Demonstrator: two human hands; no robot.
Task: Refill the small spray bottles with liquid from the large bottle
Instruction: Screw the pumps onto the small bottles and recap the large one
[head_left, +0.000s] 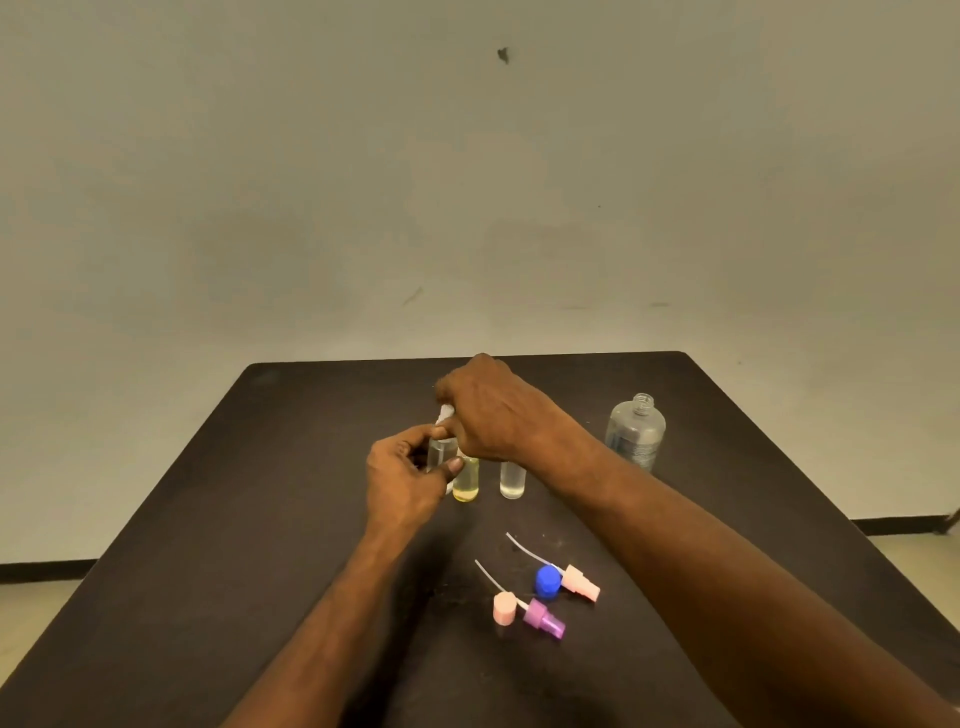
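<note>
Left hand (402, 480) grips clear small bottle (440, 453), right hand (491, 410) pinching white spray top (445, 413) onto it; looks like capping. Yellow bottle (466, 482), third bottle (512, 479) filled, uncapped; pink sprayer (581, 581), purple sprayer (543, 619) on surface (260, 519); large bottle (636, 431) open, right

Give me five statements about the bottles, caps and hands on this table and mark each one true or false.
1. The large bottle stands uncapped. True.
2. The left hand rests flat on the table. False: it grips a small clear bottle.
3. The right hand holds a white spray top at that bottle's neck. True.
4. The blue cap sits on the large bottle. False: it lies on the table.
5. The purple spray head is screwed onto a bottle. False: it lies loose.
</note>
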